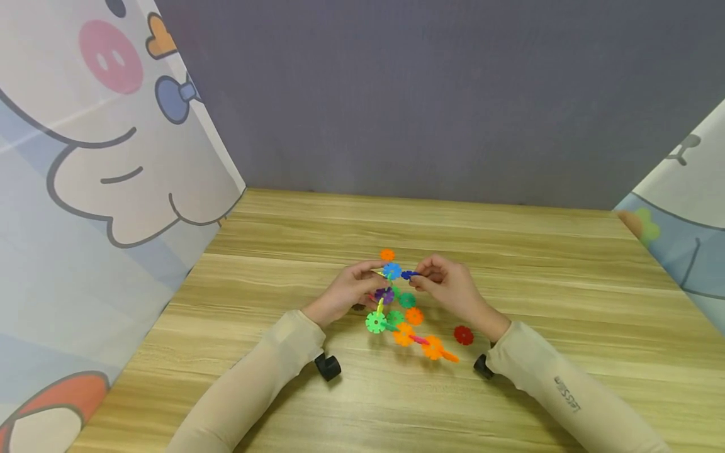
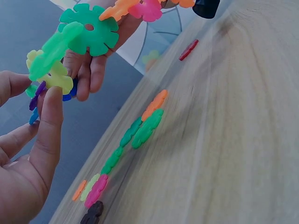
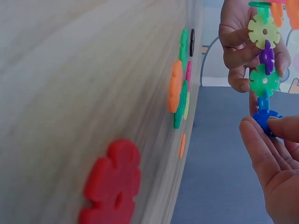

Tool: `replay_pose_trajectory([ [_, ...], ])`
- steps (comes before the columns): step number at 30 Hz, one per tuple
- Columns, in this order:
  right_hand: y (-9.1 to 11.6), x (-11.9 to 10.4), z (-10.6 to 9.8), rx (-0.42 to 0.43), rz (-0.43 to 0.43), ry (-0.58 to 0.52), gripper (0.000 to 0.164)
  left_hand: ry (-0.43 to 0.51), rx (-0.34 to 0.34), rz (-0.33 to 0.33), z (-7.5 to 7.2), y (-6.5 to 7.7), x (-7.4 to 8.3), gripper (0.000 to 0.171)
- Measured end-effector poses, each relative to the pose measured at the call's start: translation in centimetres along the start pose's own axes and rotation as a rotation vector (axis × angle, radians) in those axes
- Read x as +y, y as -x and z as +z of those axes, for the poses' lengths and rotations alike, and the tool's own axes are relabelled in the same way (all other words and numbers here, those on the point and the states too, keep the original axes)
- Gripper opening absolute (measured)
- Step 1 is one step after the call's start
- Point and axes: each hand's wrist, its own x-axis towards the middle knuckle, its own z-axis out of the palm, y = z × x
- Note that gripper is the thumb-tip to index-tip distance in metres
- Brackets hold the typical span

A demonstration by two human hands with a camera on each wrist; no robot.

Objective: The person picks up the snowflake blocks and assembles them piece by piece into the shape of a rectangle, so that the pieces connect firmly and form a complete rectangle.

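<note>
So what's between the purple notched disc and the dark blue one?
In the right wrist view, a green notched disc and then a light blue one lie between the purple disc and dark blue disc.

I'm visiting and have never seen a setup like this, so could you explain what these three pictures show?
There's no robot here: these are a person's bare left hand and right hand. The wide picture comes from a camera on the head, looking down. The two tilted close-ups come from cameras worn on the wrists, one on each.

On the wooden table lie a red disc, a black disc and a group of loose discs in orange, green, pink and yellow-green.

Above it, the left hand holds a chain of notched discs near its purple disc. The right hand pinches a dark blue disc by the chain's end; I can't tell whether it's slotted in.
</note>
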Motion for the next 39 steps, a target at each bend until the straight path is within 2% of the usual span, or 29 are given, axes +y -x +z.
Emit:
replay_pose_trajectory([
  [10,-0.1,0.6,0.3,0.009,-0.062,0.031,0.009,-0.013,-0.002,-0.011,0.2,-0.1,-0.1,0.052],
  [23,-0.2,1.3,0.1,-0.055,-0.121,-0.054,0.011,-0.088,-0.041,0.0,-0.1,-0.1,0.1,0.049],
  [30,-0.2,1.4,-0.2,-0.056,-0.094,-0.071,0.009,-0.083,-0.052,0.006,0.1,-0.4,0.4,0.046],
  [39,0.0,1.0,-0.1,-0.056,-0.066,-0.076,0.013,-0.07,-0.049,0.022,0.5,-0.2,0.0,0.047],
])
